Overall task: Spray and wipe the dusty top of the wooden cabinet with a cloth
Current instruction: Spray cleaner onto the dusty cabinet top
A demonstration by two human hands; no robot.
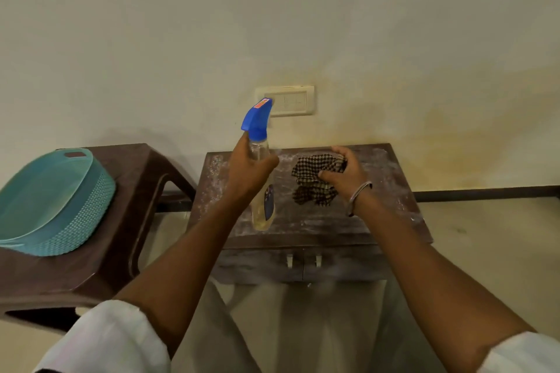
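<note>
Over on the far left a teal basket (57, 203) sits on a brown stool (127, 179). There's a narrow gap, then the cabinet (378, 212), back edge against the wall. Left hand (248, 172) is wrapped round the neck of the spray bottle (263, 209), holding it roughly upright above the top's left half, blue nozzle up by the wall switch (291, 100). Right hand (345, 172) has its fingers curled round a bunched checked cloth (312, 179) over the middle-back of the dusty top, can't tell if it touches. Bare dusty wood runs along the front edge and out to the right edge, open floor beyond.
</note>
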